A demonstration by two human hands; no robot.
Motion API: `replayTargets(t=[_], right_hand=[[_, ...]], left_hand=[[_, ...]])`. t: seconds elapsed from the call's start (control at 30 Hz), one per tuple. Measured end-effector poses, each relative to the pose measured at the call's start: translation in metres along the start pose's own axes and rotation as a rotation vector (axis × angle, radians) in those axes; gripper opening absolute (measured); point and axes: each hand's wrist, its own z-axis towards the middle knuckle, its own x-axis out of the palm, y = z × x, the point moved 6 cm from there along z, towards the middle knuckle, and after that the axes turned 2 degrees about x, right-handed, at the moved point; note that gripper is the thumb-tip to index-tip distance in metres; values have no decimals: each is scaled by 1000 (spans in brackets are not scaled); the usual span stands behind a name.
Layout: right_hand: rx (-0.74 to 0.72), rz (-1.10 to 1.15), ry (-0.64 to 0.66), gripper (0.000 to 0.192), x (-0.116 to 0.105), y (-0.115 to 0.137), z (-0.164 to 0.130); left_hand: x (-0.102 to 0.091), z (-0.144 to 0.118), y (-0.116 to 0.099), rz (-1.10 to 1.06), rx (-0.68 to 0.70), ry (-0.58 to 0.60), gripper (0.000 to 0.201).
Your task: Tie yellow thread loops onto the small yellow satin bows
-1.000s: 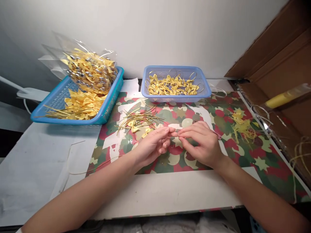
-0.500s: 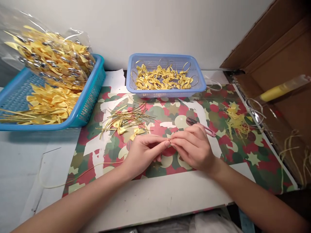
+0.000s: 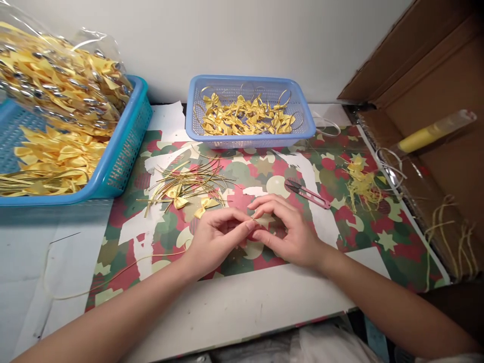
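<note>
Small craft-assembly workstation: beyond the hands, two blue baskets point(image 3: 249, 113) of yellow ribbon bows point(image 3: 242, 118), loose gold wire ties point(image 3: 189, 179), thread snips point(image 3: 308, 192), cardboard box point(image 3: 434, 75) alongside.

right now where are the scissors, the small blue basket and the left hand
scissors point(image 3: 308, 192), head view, on the pink handle.
small blue basket point(image 3: 249, 140), head view, on its front wall.
left hand point(image 3: 215, 241), head view, on the back of the hand.

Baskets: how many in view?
2. A teal basket at far left, partly cut off by the frame, holding bows and a bag. A light blue basket at back centre, holding bows with rings.
</note>
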Motion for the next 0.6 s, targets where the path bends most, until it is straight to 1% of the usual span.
replayTargets(t=[0.07, 0.13, 0.33, 0.4, 0.5, 0.6], right_hand=[[36, 59, 46, 10, 3, -2, 0], [65, 91, 61, 8, 4, -4, -1], [81, 86, 67, 16, 4, -6, 0], [57, 51, 37, 16, 3, -5, 0], [-17, -26, -55, 16, 0, -2, 0], [-102, -143, -161, 16, -3, 5, -3]], left_hand=[[0, -1, 1, -21, 9, 4, 13], [1, -2, 3, -45, 6, 15, 14], [2, -2, 2, -91, 14, 3, 15], [2, -2, 2, -74, 20, -10, 15], [3, -4, 3, -20, 43, -42, 14], [1, -7, 1, 86, 123, -111, 19]])
